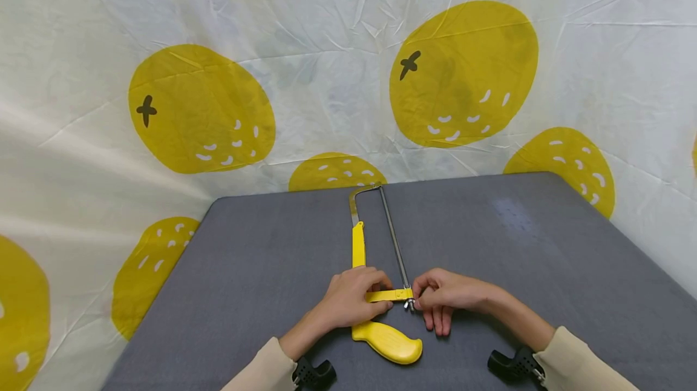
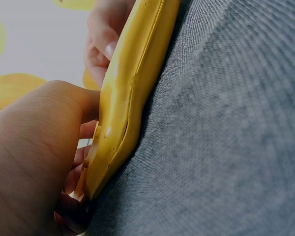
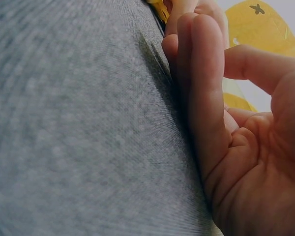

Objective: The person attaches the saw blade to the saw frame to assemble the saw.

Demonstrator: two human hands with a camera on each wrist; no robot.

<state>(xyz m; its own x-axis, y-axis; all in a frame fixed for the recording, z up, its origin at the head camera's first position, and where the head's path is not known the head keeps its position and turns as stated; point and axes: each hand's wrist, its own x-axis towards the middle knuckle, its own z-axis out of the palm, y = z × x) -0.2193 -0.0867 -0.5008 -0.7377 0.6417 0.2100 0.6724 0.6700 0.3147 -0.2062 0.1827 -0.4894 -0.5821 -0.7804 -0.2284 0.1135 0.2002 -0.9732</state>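
no readable text, labels or numbers appear anywhere.

Staged recording corner rather than a fitted workshop. A crumpled white fabric backdrop printed with large yellow fruit shapes (image 1: 201, 109) hangs behind and to both sides. A flat grey felt-covered table (image 1: 544, 270) stands before it, far edge against the cloth. No benches, shelves or fixed tooling visible.
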